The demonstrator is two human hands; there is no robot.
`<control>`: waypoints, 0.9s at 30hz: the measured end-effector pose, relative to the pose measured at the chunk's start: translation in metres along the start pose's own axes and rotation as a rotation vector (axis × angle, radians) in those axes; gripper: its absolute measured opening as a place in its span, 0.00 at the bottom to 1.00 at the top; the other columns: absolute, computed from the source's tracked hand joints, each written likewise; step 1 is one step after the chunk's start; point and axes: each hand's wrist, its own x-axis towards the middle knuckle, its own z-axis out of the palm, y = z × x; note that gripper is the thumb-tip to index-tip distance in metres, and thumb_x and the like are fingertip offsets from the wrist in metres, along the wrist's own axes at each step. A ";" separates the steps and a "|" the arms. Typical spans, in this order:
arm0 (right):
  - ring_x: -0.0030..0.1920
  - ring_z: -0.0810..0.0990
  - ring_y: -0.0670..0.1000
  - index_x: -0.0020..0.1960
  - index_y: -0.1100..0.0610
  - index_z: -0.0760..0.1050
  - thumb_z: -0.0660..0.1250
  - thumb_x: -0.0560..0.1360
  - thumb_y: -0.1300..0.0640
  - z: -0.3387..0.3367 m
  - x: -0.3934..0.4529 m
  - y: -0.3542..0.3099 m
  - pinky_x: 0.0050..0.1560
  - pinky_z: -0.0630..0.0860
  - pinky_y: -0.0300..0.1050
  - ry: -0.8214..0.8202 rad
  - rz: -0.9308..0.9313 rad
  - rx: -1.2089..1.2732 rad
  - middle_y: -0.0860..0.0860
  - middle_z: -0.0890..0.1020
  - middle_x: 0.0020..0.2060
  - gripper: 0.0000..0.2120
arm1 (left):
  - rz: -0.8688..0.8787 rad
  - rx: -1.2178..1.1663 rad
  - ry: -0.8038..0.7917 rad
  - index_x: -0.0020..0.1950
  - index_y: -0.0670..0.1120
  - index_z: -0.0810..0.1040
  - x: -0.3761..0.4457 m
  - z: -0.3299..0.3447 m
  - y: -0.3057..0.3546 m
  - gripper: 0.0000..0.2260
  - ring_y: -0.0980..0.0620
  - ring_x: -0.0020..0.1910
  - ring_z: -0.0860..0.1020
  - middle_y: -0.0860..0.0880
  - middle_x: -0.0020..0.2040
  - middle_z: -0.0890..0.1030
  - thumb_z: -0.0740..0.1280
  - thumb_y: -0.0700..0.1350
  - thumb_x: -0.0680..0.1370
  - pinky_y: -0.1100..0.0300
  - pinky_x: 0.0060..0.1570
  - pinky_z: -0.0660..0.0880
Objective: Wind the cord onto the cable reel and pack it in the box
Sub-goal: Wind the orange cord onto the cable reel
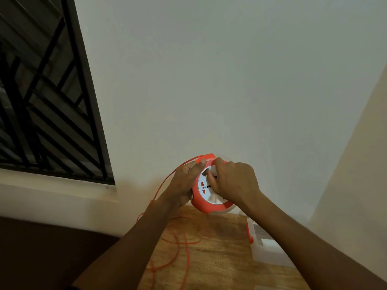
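Cable reel (206, 203) between both hands (raised).

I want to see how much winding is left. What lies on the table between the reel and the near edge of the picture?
In the head view, loose orange cord lies looped on the wooden table below the held reel.

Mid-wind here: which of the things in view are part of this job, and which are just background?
In the job:
cable reel, held in the left hand
right hand on the reel's white face
orange cord, loose on the wooden table
white box

Background:
barred window
wall
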 end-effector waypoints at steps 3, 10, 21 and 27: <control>0.42 0.83 0.53 0.58 0.54 0.76 0.58 0.79 0.43 0.002 -0.004 0.001 0.47 0.78 0.47 0.038 -0.126 0.034 0.52 0.85 0.47 0.18 | -0.015 0.009 -0.012 0.57 0.51 0.79 -0.002 -0.003 0.000 0.11 0.47 0.44 0.86 0.48 0.50 0.86 0.63 0.55 0.81 0.58 0.42 0.84; 0.57 0.78 0.56 0.62 0.51 0.75 0.76 0.66 0.49 0.009 -0.011 0.010 0.52 0.80 0.54 -0.088 -0.552 0.033 0.53 0.78 0.61 0.25 | -0.023 -0.012 -0.054 0.64 0.47 0.79 -0.005 -0.011 0.001 0.18 0.42 0.52 0.85 0.43 0.57 0.86 0.63 0.57 0.82 0.48 0.52 0.84; 0.36 0.83 0.58 0.62 0.59 0.72 0.66 0.73 0.41 0.012 -0.017 -0.004 0.41 0.80 0.51 0.132 -0.338 -0.064 0.57 0.85 0.42 0.26 | -0.020 0.007 -0.086 0.56 0.50 0.81 -0.008 -0.005 -0.006 0.11 0.47 0.48 0.86 0.47 0.51 0.87 0.63 0.54 0.82 0.55 0.46 0.84; 0.32 0.81 0.54 0.54 0.55 0.76 0.57 0.77 0.40 0.015 -0.013 0.004 0.37 0.79 0.46 0.136 -0.029 0.036 0.52 0.84 0.37 0.20 | 0.006 0.010 -0.082 0.61 0.45 0.81 -0.006 -0.001 -0.003 0.17 0.40 0.49 0.86 0.43 0.53 0.87 0.64 0.55 0.81 0.47 0.51 0.84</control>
